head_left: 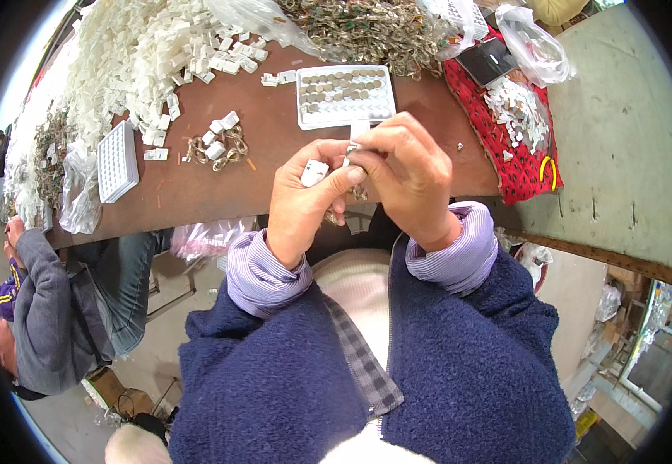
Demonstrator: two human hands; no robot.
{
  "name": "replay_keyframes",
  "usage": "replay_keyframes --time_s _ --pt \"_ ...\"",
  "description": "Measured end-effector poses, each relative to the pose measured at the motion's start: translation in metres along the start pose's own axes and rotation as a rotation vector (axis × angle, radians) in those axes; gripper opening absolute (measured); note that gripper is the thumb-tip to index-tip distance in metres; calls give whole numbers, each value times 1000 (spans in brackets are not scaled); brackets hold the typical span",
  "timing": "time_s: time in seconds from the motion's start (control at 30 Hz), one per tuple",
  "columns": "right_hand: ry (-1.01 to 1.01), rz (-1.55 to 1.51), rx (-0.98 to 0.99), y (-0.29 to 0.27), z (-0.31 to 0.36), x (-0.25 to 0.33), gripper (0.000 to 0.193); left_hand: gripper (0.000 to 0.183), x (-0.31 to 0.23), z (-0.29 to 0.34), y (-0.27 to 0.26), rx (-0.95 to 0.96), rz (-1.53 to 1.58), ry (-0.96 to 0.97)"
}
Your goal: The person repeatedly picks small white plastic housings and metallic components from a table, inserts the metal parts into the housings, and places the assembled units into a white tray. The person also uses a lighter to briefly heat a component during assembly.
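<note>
Both hands meet just past the table's near edge. My left hand (293, 205) is closed on a small white plastic casing (314, 172), with coiled metallic strands hanging below its fingers. My right hand (413, 174) pinches a small part against the left fingertips; the fingers hide most of it. A narrow white piece (360, 128) sticks up between the hands. Just beyond them lies a white tray (347, 121) with rows of round button-cell-like discs. To the left rests a small group of white casings (216, 141) with coiled wires.
A big heap of white casings (131, 62) covers the far left; a tangled wire pile (371, 31) lies at the back. Stacked white trays (117, 162) stand left. At right, a red patterned cloth (518, 174) bears white bits. Another person (61, 301) sits at left.
</note>
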State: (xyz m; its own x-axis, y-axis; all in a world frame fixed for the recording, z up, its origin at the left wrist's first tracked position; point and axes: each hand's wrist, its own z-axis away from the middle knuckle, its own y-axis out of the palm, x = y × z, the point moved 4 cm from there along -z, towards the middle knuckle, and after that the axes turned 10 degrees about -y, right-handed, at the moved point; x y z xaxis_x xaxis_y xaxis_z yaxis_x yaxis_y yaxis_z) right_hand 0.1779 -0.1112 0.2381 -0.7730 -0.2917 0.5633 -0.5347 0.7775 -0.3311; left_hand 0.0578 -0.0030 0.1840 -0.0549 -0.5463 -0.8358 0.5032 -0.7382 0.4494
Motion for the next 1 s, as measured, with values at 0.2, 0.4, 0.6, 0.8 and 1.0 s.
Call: replay_keyframes --time_s 0.2,0.4,0.6,0.8,1.0 --pt "-29 -80 54 31 -13 -11 26 22 -8 1 -32 -67 154 52" --pt "-79 367 209 70 -29 -51 19 22 -18 -4 -68 -162 205 45" --pt "-140 337 275 73 -31 -47 23 25 -17 -5 -68 -180 166 16" --pt "-86 4 84 40 -18 -14 21 30 -17 -1 -41 -91 74 19" --pt "213 -193 35 1 11 -17 14 30 -8 1 -3 -66 -134 4"
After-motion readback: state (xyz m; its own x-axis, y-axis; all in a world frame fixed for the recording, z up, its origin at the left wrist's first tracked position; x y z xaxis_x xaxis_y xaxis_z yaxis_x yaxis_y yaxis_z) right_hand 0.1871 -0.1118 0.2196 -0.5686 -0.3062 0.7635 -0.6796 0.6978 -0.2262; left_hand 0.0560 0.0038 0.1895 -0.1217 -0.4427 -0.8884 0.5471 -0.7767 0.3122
